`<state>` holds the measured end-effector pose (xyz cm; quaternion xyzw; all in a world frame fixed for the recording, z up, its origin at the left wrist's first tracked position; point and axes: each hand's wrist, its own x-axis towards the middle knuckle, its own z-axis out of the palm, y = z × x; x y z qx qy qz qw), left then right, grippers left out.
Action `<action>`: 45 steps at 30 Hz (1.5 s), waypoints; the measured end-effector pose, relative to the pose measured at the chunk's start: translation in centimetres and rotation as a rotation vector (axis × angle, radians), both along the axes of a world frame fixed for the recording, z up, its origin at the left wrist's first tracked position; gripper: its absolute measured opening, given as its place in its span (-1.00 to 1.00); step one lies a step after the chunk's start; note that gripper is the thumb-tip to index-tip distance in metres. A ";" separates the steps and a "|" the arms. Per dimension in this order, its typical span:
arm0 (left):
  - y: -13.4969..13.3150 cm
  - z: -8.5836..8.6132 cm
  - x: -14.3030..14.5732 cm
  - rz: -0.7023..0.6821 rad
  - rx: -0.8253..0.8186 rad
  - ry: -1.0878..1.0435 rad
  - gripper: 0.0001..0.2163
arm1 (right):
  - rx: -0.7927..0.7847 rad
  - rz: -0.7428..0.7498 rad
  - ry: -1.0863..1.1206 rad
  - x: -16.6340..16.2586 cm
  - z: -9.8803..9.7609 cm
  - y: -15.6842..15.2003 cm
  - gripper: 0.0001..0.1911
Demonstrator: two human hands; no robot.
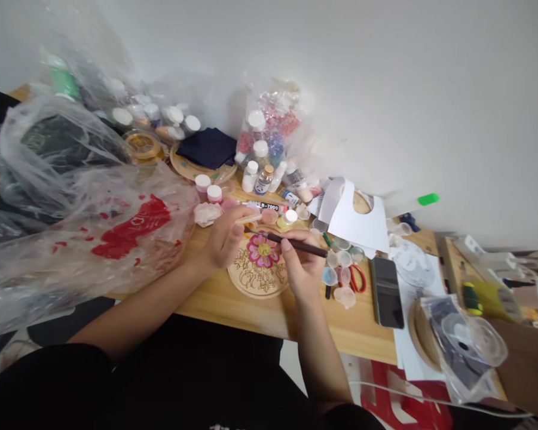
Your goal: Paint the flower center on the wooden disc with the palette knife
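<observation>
A round wooden plaque (246,285) lies at the table's front edge, with gold raised scrollwork and a pink flower (263,249) with a yellow centre. Over its right side, my right hand (305,269) grips a slim dark-handled tool (311,247) like a pen. Its metal end points left, towards the fingers of my left hand (226,242). That hand is closed on a small pale flat stick (250,219) above the plaque's upper left. Whether the tool's tip touches the stick is too small to tell.
Behind the plaque stand a B-7000 glue tube (269,206), small jars (214,194) and bottles (263,180). To the right are little plastic cups (344,258), red-handled scissors (357,278) and a phone (387,292). A plastic bag (85,239) covers the left side.
</observation>
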<state>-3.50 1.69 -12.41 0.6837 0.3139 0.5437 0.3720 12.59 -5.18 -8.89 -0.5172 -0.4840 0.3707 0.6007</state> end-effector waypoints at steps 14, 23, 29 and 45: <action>0.1 -1.3 0.6 0.012 -0.090 -0.154 -0.44 | -0.040 -0.107 0.248 0.4 0.0 1.3 -0.89; 0.0 -0.9 0.7 -0.012 0.019 -0.098 -0.46 | -0.059 -0.112 0.287 0.5 0.0 1.4 -0.88; -0.1 -1.0 0.7 -0.024 0.027 -0.085 -0.48 | -0.058 -0.103 0.280 0.5 0.1 1.4 -0.90; 0.0 -1.1 0.8 -0.042 0.124 -0.059 -0.50 | -0.031 -0.165 0.320 0.6 0.0 1.7 -0.84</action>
